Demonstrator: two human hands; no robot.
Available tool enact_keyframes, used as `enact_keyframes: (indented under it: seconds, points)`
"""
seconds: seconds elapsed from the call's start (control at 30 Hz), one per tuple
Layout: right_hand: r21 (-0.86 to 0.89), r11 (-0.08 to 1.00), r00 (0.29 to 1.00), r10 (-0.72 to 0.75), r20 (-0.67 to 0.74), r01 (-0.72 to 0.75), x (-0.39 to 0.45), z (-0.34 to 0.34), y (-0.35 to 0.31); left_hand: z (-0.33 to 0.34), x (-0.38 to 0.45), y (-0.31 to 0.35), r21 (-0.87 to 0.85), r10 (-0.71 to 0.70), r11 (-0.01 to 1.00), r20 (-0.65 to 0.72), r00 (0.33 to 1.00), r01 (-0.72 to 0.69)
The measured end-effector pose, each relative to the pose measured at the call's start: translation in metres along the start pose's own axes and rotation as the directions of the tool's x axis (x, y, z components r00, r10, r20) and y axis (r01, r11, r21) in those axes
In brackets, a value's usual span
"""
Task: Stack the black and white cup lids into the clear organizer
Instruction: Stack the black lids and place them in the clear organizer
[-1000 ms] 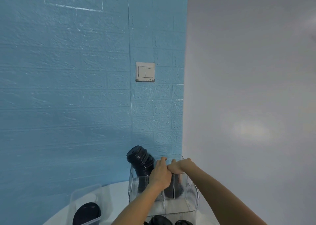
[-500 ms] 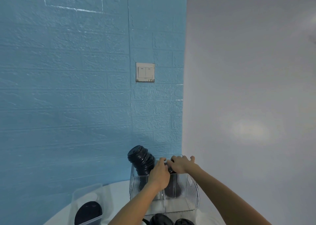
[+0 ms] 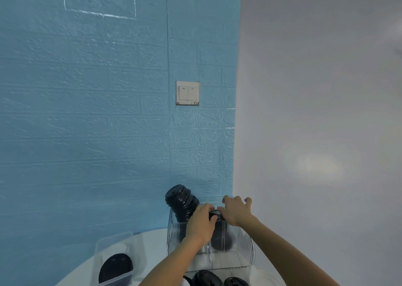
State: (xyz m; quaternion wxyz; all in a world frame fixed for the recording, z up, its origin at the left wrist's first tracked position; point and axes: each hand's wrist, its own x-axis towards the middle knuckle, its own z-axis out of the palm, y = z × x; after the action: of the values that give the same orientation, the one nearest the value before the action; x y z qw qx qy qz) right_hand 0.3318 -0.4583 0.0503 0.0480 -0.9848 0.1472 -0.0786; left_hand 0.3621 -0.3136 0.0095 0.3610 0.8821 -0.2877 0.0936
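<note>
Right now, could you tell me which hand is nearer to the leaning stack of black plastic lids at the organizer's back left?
Left. The left hand sits just beside the leaning stack of black plastic lids; the right hand is farther right, over the clear organizer.

Clear organizer [image 3: 245, 245]: 1, ribbed walls, on the white counter [image 3: 152, 240].
Stacks of black lids inside it: 2. One leaning stack [image 3: 182, 203] rises above the rim at the left; one stack [image 3: 221, 235] sits under the hands; lids per stack cannot be counted.
Loose black lids at the near edge: 2 visible, one [image 3: 206, 278] and another [image 3: 236, 281], both cut off.
Clear tub [image 3: 113, 261]: 1, holding 1 black lid [image 3: 115, 268].
Hands: 2, left [image 3: 201, 222], right [image 3: 236, 210].
Wall switch [image 3: 187, 93]: 1, with 2 rockers.
</note>
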Motion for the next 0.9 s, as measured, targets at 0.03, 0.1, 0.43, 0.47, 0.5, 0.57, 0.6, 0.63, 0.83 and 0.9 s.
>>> enact_keyframes:
  seconds: [0.03, 0.1, 0.43, 0.47, 0.5, 0.57, 0.6, 0.63, 0.83, 0.9]
  points:
    - [-0.011, 1.000, 1.000, -0.001, 0.011, 0.001, -0.001, -0.002, -0.001, -0.001, 0.000, 0.000, 0.004, 0.000, 1.000, -0.012, 1.000, 0.000]
    - [-0.018, 1.000, 0.999, -0.004, 0.053, 0.005, -0.004, -0.008, -0.001, -0.001, -0.001, 0.000, 0.013, -0.006, 1.000, -0.039, 0.999, 0.006]
    - [0.058, 0.998, 0.991, -0.010, 0.134, 0.002, 0.001, -0.010, 0.009, -0.001, -0.005, 0.001, 0.068, 0.036, 0.997, -0.147, 0.988, -0.026]
    - [0.059, 0.998, 0.992, -0.006, 0.125, -0.001, 0.002, -0.010, 0.011, -0.001, -0.006, 0.001, 0.073, 0.036, 0.997, -0.151, 0.988, -0.025]
    - [0.043, 0.999, 0.993, -0.002, 0.115, -0.003, 0.003, -0.009, 0.012, -0.002, -0.008, 0.001, 0.074, 0.031, 0.997, -0.150, 0.988, -0.020]
    - [0.023, 1.000, 0.993, 0.016, 0.115, -0.019, 0.003, -0.005, 0.013, -0.001, -0.009, 0.000, 0.074, 0.017, 0.997, -0.133, 0.991, -0.007]
    - [0.030, 0.999, 0.991, 0.030, 0.133, -0.034, 0.002, -0.004, 0.014, -0.001, -0.009, -0.001, 0.074, 0.016, 0.997, -0.124, 0.992, -0.006]
    - [0.033, 0.998, 0.988, 0.040, 0.150, -0.045, 0.002, -0.004, 0.015, 0.000, -0.009, -0.002, 0.074, 0.017, 0.997, -0.113, 0.993, -0.008]
    - [0.056, 0.998, 0.988, 0.025, 0.153, -0.034, 0.001, -0.005, 0.012, -0.001, -0.006, -0.004, 0.120, 0.046, 0.991, 0.033, 0.998, -0.049]
    - [0.055, 0.998, 0.986, 0.023, 0.167, -0.032, 0.000, -0.004, 0.009, -0.003, -0.006, -0.002, 0.148, 0.047, 0.987, 0.056, 0.997, -0.055]
